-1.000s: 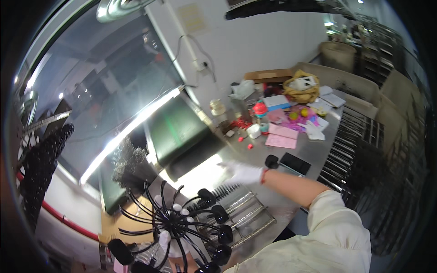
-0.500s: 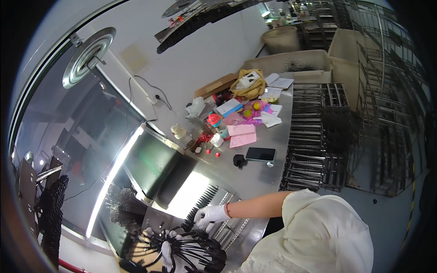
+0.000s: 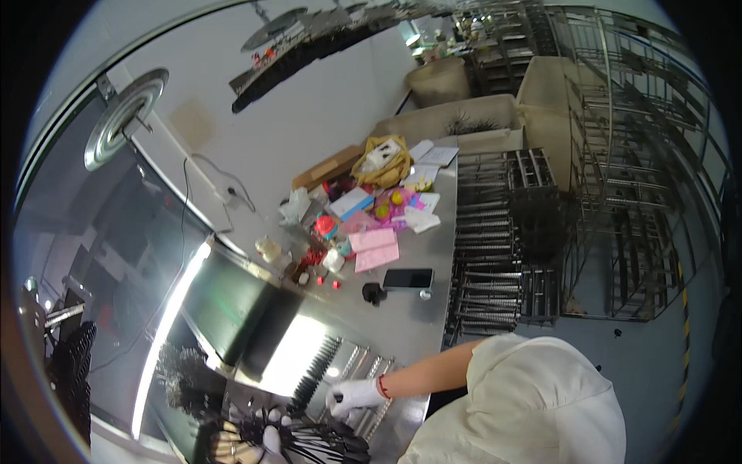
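Note:
My right hand (image 3: 355, 395), in a white glove, hovers over a metal rack (image 3: 374, 393) on the steel table. Its fingers are pinched, with something dark at the fingertips too small to name. Beside it, a row of black pieces (image 3: 317, 374) stands closely spaced along the rack's left side. At the lower edge, white-gloved fingers of my left hand (image 3: 270, 439) are wrapped among a fanned bundle of thin black rods with thicker ends (image 3: 318, 439). Much of that hand is hidden by the bundle and the frame edge.
Farther along the steel table (image 3: 340, 317) are a phone (image 3: 408, 278), a small black object (image 3: 374, 293), pink papers (image 3: 375, 249) and a yellow bag (image 3: 382, 161). A lit tube lamp (image 3: 171, 336) runs at left. Stacked metal racks (image 3: 487, 247) stand right of the table.
The whole view has swung, so the table's things sit lower and farther left. My right hand has drawn slightly away from the row of black pieces; my left stays at the bundle.

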Tool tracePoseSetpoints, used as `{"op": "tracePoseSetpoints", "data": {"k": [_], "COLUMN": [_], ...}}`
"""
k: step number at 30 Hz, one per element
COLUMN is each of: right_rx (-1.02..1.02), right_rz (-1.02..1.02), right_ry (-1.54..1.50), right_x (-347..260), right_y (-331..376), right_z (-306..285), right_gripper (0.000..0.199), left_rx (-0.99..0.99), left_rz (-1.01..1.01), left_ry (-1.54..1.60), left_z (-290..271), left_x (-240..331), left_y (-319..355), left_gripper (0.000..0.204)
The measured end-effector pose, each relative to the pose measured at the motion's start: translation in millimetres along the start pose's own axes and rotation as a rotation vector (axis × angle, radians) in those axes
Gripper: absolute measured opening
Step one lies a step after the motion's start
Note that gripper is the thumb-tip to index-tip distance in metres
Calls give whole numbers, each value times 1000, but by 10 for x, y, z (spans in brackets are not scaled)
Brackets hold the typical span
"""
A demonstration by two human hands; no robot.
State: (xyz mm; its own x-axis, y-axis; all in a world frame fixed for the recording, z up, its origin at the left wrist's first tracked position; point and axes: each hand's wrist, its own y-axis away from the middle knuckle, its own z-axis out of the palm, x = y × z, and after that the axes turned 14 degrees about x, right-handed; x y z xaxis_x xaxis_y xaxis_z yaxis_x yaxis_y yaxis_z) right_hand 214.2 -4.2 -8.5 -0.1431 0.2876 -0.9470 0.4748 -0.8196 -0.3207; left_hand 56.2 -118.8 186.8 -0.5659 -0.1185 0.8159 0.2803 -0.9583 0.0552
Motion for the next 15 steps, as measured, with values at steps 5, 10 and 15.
{"op": "tracePoseSetpoints", "data": {"k": [5,10,15], "right_rx": [-246,234,179], "right_rz": [457,-278,-182], "right_ry": [-296,372,327], "right_x": [-656,-317,-15], "right_y": [49,65,182], "right_z": [49,143,9], "right_gripper": [44,13,24], "left_rx": [32,51,-104], "left_rz": [68,17,511], "left_ry": [-164,-269,-697], "left_z": [129,362,-221], "left_x": [26,-99,-194], "left_y": [61,1,-525], "left_gripper": [60,56,55]}}
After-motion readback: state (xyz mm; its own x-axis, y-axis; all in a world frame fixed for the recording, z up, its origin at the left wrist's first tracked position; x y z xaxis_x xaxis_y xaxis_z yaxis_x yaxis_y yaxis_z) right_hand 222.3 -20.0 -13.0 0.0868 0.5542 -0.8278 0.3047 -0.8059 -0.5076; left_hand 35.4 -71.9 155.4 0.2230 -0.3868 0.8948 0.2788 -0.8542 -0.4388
